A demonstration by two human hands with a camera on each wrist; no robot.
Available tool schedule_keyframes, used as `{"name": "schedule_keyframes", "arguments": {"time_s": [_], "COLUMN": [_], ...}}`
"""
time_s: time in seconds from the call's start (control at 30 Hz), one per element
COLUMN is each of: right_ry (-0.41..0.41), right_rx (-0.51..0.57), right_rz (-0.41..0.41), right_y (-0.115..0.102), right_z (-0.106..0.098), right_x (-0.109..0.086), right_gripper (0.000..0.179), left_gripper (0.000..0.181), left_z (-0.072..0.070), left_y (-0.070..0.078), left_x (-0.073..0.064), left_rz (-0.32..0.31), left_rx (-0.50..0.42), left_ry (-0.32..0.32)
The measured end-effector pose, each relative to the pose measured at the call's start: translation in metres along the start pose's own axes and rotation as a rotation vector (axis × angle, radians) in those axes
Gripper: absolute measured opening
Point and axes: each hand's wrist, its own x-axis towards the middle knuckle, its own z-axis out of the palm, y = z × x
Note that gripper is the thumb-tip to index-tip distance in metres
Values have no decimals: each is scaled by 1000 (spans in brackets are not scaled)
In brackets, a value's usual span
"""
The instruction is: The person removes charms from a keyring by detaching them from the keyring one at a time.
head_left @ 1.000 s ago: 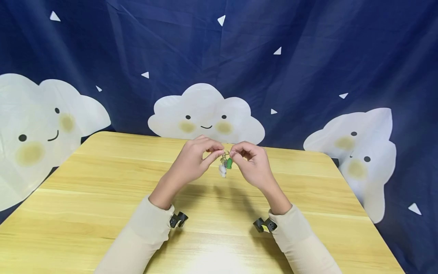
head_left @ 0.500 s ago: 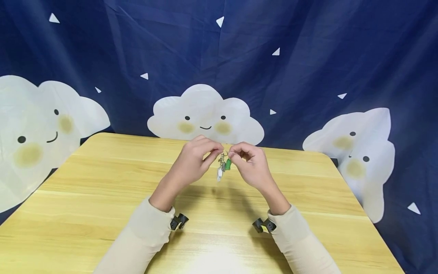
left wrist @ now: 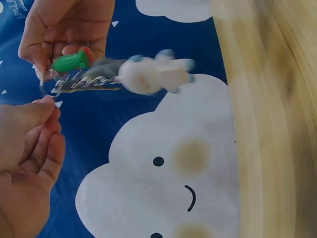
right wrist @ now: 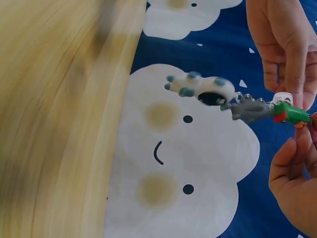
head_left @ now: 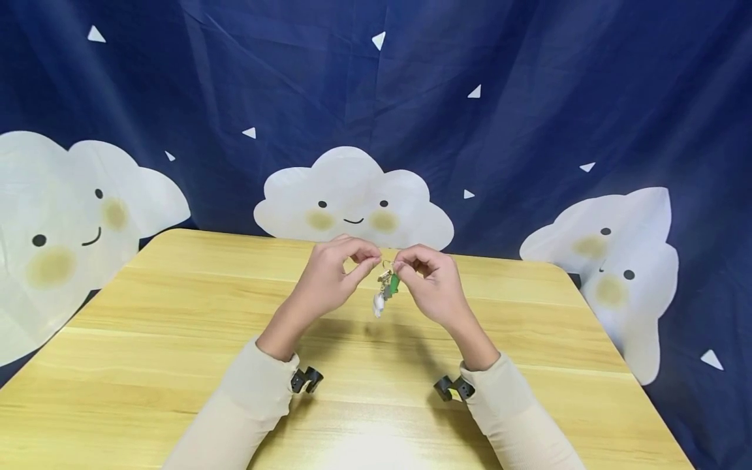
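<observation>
Both hands meet over the table at a metal key ring (head_left: 387, 264) of a keychain. My left hand (head_left: 335, 271) pinches the ring's near side between thumb and forefinger. Opposite it, my right hand (head_left: 433, 277) pinches the other side, its thumb close by a green charm (left wrist: 70, 61) with a red end. From the ring hang short chains, a grey charm (right wrist: 251, 110) and a small white figure (left wrist: 148, 74) with light-blue patches. In the right wrist view a dark oval shows on the figure's head. A whitish metal clasp (right wrist: 283, 98) appears beside the green charm.
A light wood table (head_left: 176, 365) lies under the hands. Behind it hangs a dark blue cloth (head_left: 329, 78) printed with smiling white clouds and small triangles. Black wrist cameras (head_left: 307, 380) sit at both cuffs.
The white figure has dropped slightly lower and the charms have swung and turned. More of the ring shows between the fingertips. Both hands stay nearly in place.
</observation>
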Motion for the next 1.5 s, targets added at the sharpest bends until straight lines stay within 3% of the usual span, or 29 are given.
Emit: {"name": "schedule_keyframes", "arguments": {"time_s": [0.17, 0.27, 0.53, 0.73, 0.9, 1.13, 1.23, 1.37, 1.5], "right_ry": [-7, -5, -14, -7, -8, -15, -19, -22, -25], "right_rx": [7, 6, -2, -15, -27, -20, -19, -16, -11], "right_rz": [-11, -17, -6, -11, -15, -29, -37, -38, -32], "right_y": [1, 1, 3, 2, 0, 1, 1, 1, 1], "right_z": [0, 0, 1, 1, 1, 2, 3, 4, 5], "right_x": [0, -1, -3, -4, -3, -3, -2, -2, -1], "right_gripper": [13, 14, 14, 14, 13, 13, 13, 14, 14], "left_gripper": [6, 8, 12, 9, 7, 6, 5, 4, 5], "left_z": [0, -1, 0, 0, -1, -2, -3, -5, -5], "left_y": [0, 0, -4, -2, -1, -1, 0, 0, 0], "left_x": [2, 2, 1, 1, 1, 1, 1, 1, 0], "left_rz": [-13, -63, -250, -283, -218, 55, 138, 180, 183], "left_rx": [-20, -24, -82, -118, -116, 25, 77, 102, 109], "left_ry": [-2, -38, -239, -225, -165, -79, -62, -62, -75]}}
